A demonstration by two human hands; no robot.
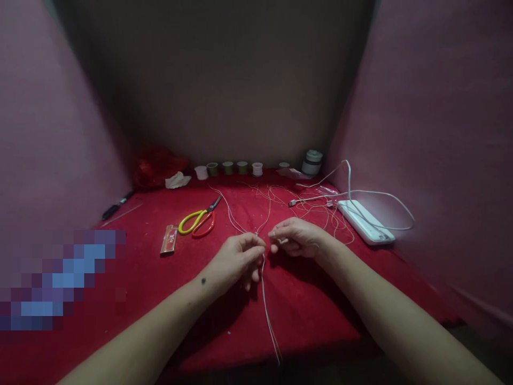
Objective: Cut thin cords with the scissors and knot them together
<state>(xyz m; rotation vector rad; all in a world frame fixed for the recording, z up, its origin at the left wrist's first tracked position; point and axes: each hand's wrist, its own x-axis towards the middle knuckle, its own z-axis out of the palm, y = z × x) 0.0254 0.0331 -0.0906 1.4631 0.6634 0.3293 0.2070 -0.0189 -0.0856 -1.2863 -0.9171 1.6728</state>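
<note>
Thin pale cords [265, 299] run across the middle of the red cloth, with ends trailing toward me and others reaching away to the back. My left hand [240, 259] pinches these cords between thumb and forefinger. Close beside it on the right, my right hand [295, 238] is closed, thumb and forefinger together near a thin strand; the fingers hide most of what lies in them. Beyond both hands, a loose tangle of thin cord [308, 208] spreads over the cloth. Scissors with yellow and red handles [199, 222] lie left of the cords.
A lighter [169, 239] lies by the scissors. At right is a white power bank [365, 222] with a white cable [385, 193]. Several thread spools [242, 168], a jar [312, 162] and a red bag [158, 166] line the back. A black pen-like tool [116, 207] lies left.
</note>
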